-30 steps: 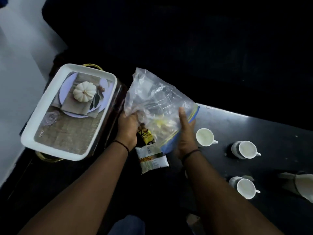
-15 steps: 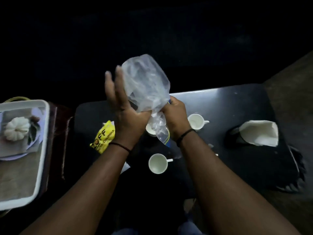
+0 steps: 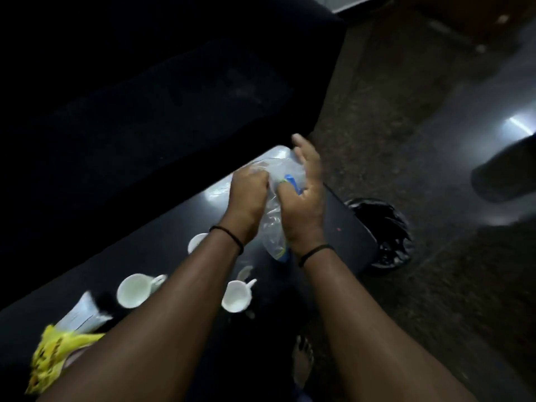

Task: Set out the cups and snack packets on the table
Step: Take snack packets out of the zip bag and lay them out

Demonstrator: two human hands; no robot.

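The counter [image 3: 162,245] was glossy black. Three cups [image 3: 136,290] on it were plain white. One snack packet [image 3: 55,355] was bright yellow with dark lettering; another packet [image 3: 82,314] was white. The plastic bag [image 3: 275,221] was clear with a blue and yellow strip. Both wristbands [image 3: 229,235] were black. The bin liner [image 3: 383,230] was black, and the floor [image 3: 406,285] was speckled dark brown.

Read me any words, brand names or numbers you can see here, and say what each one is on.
Nothing is legible.
Yellow snack packet: dark print, motion-blurred, unreadable.
White packet: faint lines of print, too small and blurred.
Clear plastic bag, held in both hands: blue and yellow strip, no readable text.
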